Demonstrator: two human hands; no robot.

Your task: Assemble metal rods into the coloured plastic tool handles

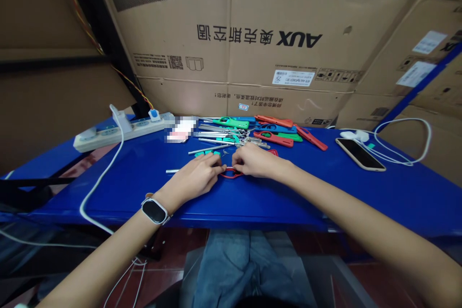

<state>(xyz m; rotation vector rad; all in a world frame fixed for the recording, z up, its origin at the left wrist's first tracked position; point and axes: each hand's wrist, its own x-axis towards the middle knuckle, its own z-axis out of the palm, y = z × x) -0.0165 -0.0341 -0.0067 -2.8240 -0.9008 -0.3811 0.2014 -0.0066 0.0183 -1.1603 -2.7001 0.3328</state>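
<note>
Near the front of the blue table, a red lighter shell (231, 176) with a loop-shaped part lies between my hands. My left hand (198, 173) is closed, its thumb and fingertips pinching at the shell's left side. A metal tube (172, 171) sticks out to the left from beneath that hand. With bent, closed fingers, my right hand (250, 160) pinches at the shell's right side; any small part in its fingertips is hidden. Just behind them lie teal pieces (207, 153), metal rods (209, 149) and small metal parts.
Red long-neck lighters (276, 138), with green and blue ones, are heaped at the back. A phone (361, 154) and a white cable (400, 154) lie on the right. The power strip (126, 130) is at the left, before a cardboard wall (231, 53).
</note>
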